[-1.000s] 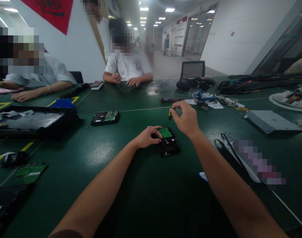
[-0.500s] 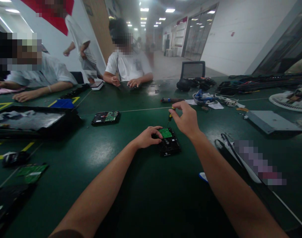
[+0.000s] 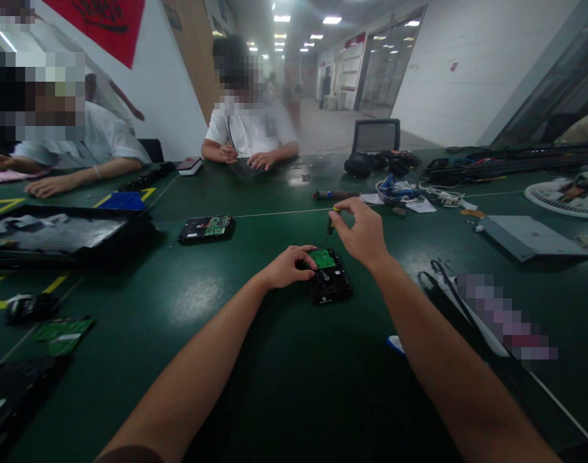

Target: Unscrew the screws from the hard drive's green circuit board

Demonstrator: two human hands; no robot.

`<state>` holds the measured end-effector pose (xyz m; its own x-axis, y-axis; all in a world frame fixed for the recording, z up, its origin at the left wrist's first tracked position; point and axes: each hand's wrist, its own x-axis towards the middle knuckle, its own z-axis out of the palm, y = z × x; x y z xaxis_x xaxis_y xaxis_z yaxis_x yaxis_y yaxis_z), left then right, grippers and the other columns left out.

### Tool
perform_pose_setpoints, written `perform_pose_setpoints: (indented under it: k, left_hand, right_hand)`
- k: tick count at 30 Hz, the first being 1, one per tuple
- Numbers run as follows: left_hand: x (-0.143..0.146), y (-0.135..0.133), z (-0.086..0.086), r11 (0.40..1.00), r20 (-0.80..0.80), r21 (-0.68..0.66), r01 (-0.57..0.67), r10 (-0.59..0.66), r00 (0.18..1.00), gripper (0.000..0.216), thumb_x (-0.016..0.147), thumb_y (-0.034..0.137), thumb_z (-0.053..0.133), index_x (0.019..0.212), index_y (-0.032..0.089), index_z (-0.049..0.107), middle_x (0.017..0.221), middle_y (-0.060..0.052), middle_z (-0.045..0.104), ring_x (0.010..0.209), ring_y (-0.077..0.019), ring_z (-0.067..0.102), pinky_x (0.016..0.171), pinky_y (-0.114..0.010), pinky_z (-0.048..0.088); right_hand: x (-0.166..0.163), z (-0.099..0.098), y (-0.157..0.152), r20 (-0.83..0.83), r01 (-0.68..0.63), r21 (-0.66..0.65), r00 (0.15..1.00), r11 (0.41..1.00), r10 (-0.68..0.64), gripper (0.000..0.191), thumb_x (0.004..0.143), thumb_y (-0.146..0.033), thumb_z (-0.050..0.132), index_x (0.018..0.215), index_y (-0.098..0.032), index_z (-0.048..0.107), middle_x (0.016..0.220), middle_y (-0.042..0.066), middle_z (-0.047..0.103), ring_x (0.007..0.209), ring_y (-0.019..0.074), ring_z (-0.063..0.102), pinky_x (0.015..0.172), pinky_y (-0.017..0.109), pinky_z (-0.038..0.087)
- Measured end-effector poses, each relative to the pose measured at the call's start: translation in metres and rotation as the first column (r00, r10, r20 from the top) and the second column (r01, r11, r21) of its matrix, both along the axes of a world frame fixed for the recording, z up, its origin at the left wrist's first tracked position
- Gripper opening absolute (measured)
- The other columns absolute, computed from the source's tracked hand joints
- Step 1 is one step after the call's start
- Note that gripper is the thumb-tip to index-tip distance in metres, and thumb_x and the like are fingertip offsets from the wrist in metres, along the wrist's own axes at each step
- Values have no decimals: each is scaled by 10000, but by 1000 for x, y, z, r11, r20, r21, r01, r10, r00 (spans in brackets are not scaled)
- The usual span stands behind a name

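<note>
A black hard drive (image 3: 333,286) with a green circuit board (image 3: 323,259) on its upper side lies on the dark green table before me. My left hand (image 3: 290,265) grips the drive's left edge, thumb and fingers curled over it. In my right hand (image 3: 364,231) is a screwdriver (image 3: 330,225) with a yellow and dark handle, pinched near its top. The screwdriver stands nearly upright, its thin shaft pointing down at the far edge of the board. Whether the tip sits in a screw is too small to tell.
A second hard drive (image 3: 206,229) lies left of centre. Further left are a black tray-like housing (image 3: 72,238) and a loose green circuit board (image 3: 65,335). A grey metal box (image 3: 530,236) is at right; a brown-handled tool (image 3: 336,195) lies ahead. Across the table sits a person (image 3: 250,132).
Both my hands, the screwdriver and the hard drive stay almost in place. In the background, a standing person has moved left behind the seated one.
</note>
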<state>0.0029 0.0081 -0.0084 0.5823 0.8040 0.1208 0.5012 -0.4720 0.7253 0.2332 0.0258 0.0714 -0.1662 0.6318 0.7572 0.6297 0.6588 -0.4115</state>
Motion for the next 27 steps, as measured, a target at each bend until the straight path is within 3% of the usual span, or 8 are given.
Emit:
perform_pose_setpoints:
  k: [4,13,18,27]
  left_hand:
    - [1,0,-1,1000,11,8,-5,5,1000,237,778,301,771,1003,228,780,1555,-87,521,1436,-324,470,1207,-526,302]
    - [1,-2,0,1000,19,4,-15,15,1000,222,776,296,775,988,229,781,1553,-79,526,1443,-320,468,1211,-511,307]
    - [1,-2,2,1000,12,3,-7,7,1000,224,784,298,766,997,228,778,1560,-82,514,1447,-320,461,1217,-522,287]
    - [1,-1,-1,1000,15,0,-5,5,1000,232,786,297,767,1006,223,778,1559,-92,514,1445,-316,462,1211,-523,294]
  right_hand:
    - [-1,1,0,22,-2,39,1000,999,1,107,942,-265,596,1030,-236,650,1060,91,716,1045,277,647,958,466,492]
    - [0,-1,1,-27,10,7,1000,1000,-10,99,939,-314,626,995,-234,645,995,77,732,943,267,671,894,452,513]
    - [-1,2,-2,18,0,52,1000,999,-1,101,942,-247,600,1022,-238,662,1038,82,720,1027,268,650,948,455,495]
    - [0,-2,1,-49,0,-19,999,1000,-1,101,925,-317,651,983,-236,636,984,69,724,933,257,676,886,447,533]
